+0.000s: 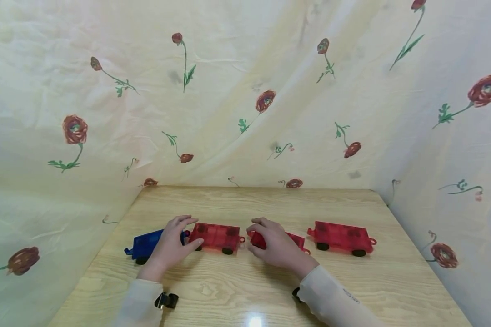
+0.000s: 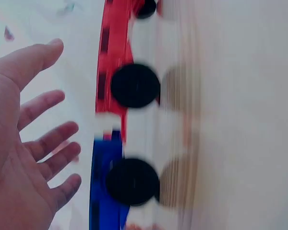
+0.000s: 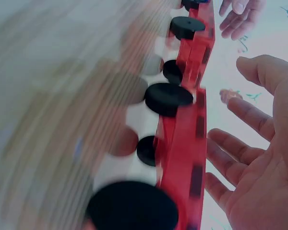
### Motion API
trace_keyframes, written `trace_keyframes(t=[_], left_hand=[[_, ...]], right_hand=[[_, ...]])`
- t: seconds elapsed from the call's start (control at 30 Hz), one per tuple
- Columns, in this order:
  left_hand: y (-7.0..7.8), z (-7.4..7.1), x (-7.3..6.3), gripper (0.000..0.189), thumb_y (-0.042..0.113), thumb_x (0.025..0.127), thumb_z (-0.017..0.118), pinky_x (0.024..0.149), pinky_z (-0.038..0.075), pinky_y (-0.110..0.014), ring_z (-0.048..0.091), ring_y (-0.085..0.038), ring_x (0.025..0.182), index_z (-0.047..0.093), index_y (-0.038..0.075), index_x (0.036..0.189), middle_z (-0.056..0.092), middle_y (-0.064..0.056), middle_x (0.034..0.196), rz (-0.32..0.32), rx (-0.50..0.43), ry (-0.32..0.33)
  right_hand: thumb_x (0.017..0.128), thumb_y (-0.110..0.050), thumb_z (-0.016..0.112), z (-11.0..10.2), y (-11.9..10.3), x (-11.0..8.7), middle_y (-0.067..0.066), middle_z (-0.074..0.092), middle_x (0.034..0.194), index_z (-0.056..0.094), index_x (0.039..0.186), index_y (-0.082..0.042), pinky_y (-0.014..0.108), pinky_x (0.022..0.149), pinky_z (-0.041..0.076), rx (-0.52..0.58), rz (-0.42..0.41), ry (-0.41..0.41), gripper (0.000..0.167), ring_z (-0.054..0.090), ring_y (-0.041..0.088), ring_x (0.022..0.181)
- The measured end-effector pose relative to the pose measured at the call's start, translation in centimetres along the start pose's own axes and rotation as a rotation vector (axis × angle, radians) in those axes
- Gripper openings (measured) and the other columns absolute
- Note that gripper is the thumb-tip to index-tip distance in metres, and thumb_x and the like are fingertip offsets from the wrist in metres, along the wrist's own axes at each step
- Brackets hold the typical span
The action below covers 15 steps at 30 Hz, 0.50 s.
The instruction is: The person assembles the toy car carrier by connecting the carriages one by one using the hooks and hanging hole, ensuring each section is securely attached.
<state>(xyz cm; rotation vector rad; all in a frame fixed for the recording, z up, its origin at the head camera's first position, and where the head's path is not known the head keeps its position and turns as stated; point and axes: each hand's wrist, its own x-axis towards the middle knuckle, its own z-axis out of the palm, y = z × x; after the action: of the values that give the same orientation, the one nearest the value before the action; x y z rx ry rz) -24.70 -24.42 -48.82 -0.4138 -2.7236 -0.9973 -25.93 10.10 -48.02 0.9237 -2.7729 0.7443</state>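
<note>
Four toy train wagons would be a row; several stand on their black wheels across the table. My left hand (image 1: 172,245) hovers over the joint between the blue wagon (image 1: 146,245) and the first red wagon (image 1: 217,236), fingers spread and holding nothing. In the left wrist view the ends of the blue wagon (image 2: 105,184) and the red wagon (image 2: 113,57) overlap at their couplings. Partly covering the middle red wagon (image 1: 296,240), my right hand (image 1: 277,245) has its fingers extended. The right wrist view shows these fingers beside the red wagon's (image 3: 185,153) upper edge, not gripping it.
Farther right on the wooden table (image 1: 245,277) stands another red wagon (image 1: 341,236), its hook toward the middle one. A flowered cloth (image 1: 221,113) hangs behind the table and along both sides. Black straps (image 1: 166,300) show at the wrists.
</note>
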Motion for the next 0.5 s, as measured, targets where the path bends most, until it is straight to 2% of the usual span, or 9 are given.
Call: trace_keyframes(t=[0.17,0.27,0.5], left_hand=[[2.1,1.5,0.5,0.068,0.041,0.091,0.084,0.107,0.048,-0.058,0.04,-0.035,0.145,0.057,0.022,0.151,0.043,-0.009,0.159,0.013,0.011,-0.05],[3.0,2.3,0.8,0.071,0.043,0.09,0.085,0.112,0.044,-0.058,0.039,-0.035,0.146,0.056,0.022,0.151,0.042,-0.007,0.16,0.021,0.03,-0.078],[4.8,3.7,1.2,0.073,0.047,0.089,0.084,0.111,0.039,-0.067,0.035,-0.038,0.149,0.054,0.029,0.153,0.039,-0.005,0.163,0.016,0.07,-0.139]], right_hand=[[0.092,-0.037,0.081,-1.3,1.1,-1.6,0.006,0.052,0.153,0.066,0.138,-0.02,0.058,0.111,0.042,-0.056,0.027,0.038,0.051,0.051,0.036,0.136],[0.091,-0.038,0.083,-2.0,1.8,-2.6,0.007,0.052,0.153,0.065,0.139,-0.019,0.06,0.109,0.044,-0.075,0.051,0.054,0.054,0.051,0.036,0.137],[0.089,-0.036,0.086,-3.2,3.2,-5.0,0.009,0.052,0.153,0.064,0.141,-0.017,0.063,0.109,0.042,-0.094,0.094,0.091,0.06,0.051,0.038,0.136]])
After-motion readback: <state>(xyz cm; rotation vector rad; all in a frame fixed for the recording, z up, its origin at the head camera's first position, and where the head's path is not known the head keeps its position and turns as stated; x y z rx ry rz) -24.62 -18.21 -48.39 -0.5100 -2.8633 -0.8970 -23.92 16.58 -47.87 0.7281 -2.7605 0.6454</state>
